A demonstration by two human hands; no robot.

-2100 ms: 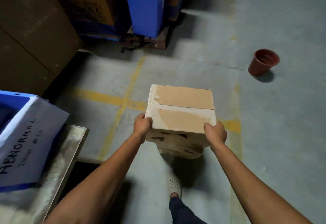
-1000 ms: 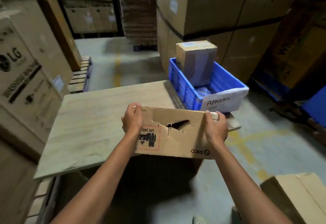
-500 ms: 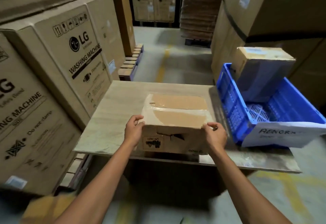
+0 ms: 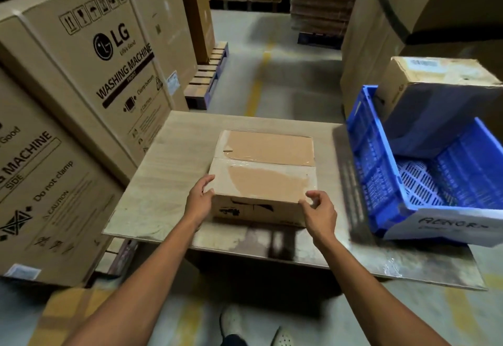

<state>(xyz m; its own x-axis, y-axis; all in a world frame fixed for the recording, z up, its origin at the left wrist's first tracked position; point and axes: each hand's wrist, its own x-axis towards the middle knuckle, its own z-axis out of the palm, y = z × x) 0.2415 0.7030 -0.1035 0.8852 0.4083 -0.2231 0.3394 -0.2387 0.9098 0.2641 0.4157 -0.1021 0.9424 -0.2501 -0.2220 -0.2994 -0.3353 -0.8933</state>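
Change: Since half a second earlier, the cardboard box (image 4: 262, 171) had come to rest flat on the worktop (image 4: 168, 171), and the right hand (image 4: 321, 213) had drawn slightly off its corner.
Box position: It sat near the front edge of the worktop, roughly midway along it, with its taped flaps facing up and its printed side facing the person.
Left hand: The left hand (image 4: 200, 201) lay against the box's near left corner, thumb up along the edge, fingers fairly straight, touching rather than clasping.
Right hand: It hovered just beside the near right corner, fingers loosely curled and released, holding nothing.
Right end of the worktop: A blue crate (image 4: 364, 166) stood there, apart from the box, with a handwritten paper label (image 4: 449, 227) on its front and a second carton (image 4: 435, 95) leaning in its far end.
Left of the worktop: Tall washing machine cartons (image 4: 89, 68) stood stacked.
Progress: The carry and set-down looked finished.
Left to do: Probably only lifting the left hand away; whether the box belonged in the crate could not be told.
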